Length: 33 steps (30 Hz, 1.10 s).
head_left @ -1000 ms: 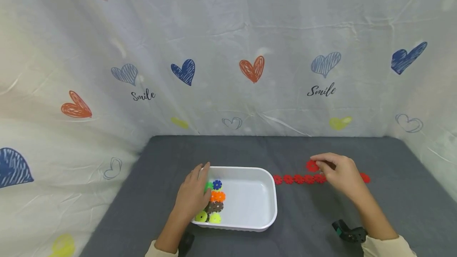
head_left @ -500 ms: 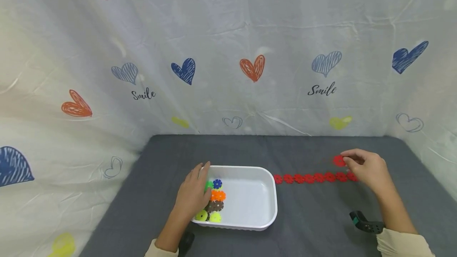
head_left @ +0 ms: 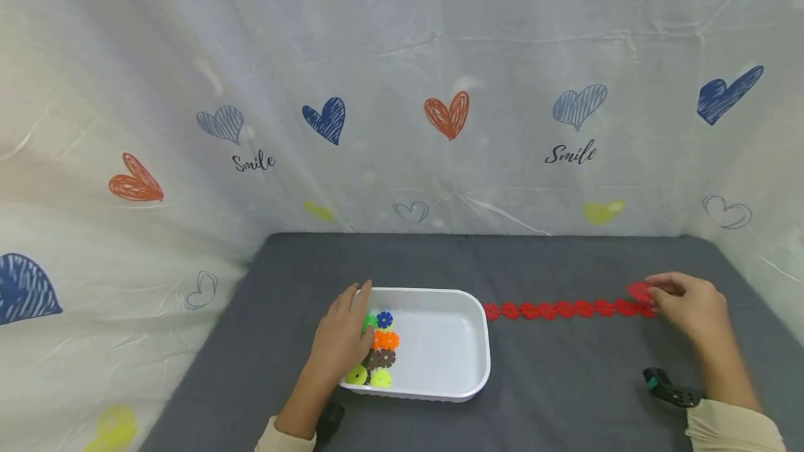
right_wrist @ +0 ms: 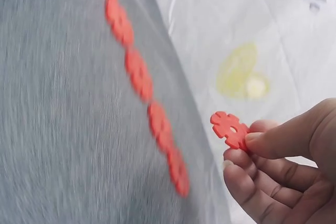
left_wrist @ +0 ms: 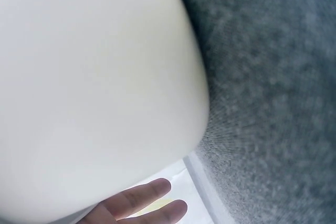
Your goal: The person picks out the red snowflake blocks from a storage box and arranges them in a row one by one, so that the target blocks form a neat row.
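My right hand [head_left: 694,302] pinches a red notched, flower-shaped disc [right_wrist: 231,130] between thumb and fingers, just above the right end of a row of discs. That row [head_left: 565,309] holds several matching red discs lying on the table, running rightward from beside the white tray [head_left: 440,396]. At the tray's left side is my left hand [head_left: 342,337], thumb over the rim and fingers along the wall near the far corner. In the left wrist view two straight fingers [left_wrist: 152,195] extend past the tray's outer wall.
Inside the tray's left part lie blue [head_left: 384,319], green, orange [head_left: 389,340], brown [head_left: 384,358] and yellow discs [head_left: 380,377], partly covered by the left hand. A grey cloth [head_left: 553,368] covers the table. Behind it hangs a pale curtain [head_left: 502,40] printed with hearts.
My right hand has moved steadily rightward above the row, carrying the red disc to its right end. The left hand stays at the tray, and the camera view has tilted slightly.
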{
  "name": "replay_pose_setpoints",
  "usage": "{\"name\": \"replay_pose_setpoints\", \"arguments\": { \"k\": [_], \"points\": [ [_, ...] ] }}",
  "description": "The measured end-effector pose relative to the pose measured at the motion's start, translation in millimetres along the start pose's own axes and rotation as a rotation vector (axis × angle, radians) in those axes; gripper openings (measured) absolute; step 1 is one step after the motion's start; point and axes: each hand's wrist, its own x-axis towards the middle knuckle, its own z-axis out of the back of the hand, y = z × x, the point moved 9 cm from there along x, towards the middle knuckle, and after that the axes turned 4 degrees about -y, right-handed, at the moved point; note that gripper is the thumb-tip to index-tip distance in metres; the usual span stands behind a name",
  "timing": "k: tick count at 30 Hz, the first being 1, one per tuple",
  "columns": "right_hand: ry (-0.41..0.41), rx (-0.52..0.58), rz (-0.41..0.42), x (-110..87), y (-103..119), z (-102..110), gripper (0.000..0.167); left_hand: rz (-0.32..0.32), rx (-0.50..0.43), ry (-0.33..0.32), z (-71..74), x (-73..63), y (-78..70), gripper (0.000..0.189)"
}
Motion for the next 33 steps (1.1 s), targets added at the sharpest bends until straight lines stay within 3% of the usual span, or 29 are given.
{"name": "replay_pose_setpoints", "arguments": {
  "k": [8,14,33],
  "points": [
    [-0.015,-0.057,-0.075,0.1,-38.8,10.6,0.026,0.011,-0.004,0.007,0.2,-1.0,2.7,0.079],
    [0.016,-0.045,-0.122,-0.4,-52.2,7.5,0.029,0.015,-0.006,0.011,-0.2,-2.4,4.2,0.079],
    [0.056,-0.217,-0.055,-3.8,-33.6,3.6,0.023,0.007,0.001,0.02,1.0,-3.2,4.8,0.078]
  ]
}}
